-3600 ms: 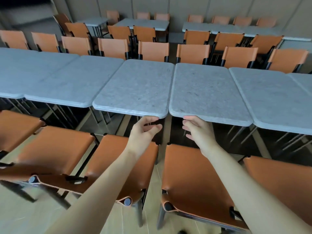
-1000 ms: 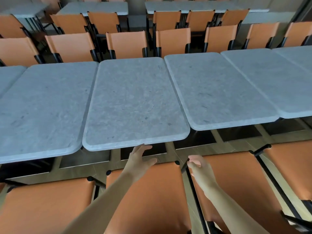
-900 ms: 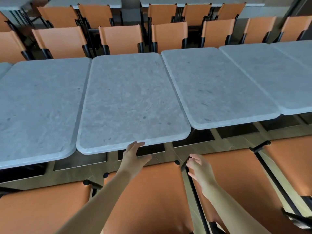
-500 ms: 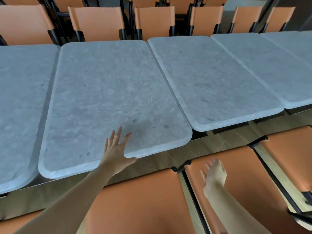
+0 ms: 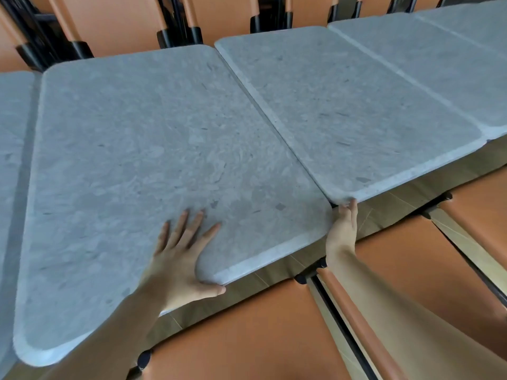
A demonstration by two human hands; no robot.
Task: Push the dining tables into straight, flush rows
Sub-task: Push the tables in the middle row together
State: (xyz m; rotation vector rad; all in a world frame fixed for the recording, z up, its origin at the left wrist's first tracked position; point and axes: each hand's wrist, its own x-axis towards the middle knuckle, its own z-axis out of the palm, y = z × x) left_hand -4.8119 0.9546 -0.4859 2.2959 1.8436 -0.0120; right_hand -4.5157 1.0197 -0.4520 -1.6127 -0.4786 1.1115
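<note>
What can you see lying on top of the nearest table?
Only the left hand, fingers spread flat on the table, thumb at its near edge. The palm covers a patch of tabletop. The right hand touches the neighbouring table's corner.

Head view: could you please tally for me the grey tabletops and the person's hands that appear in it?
Grey tabletops: 5
Hands: 2, the left hand and the right hand
Total: 7
</note>
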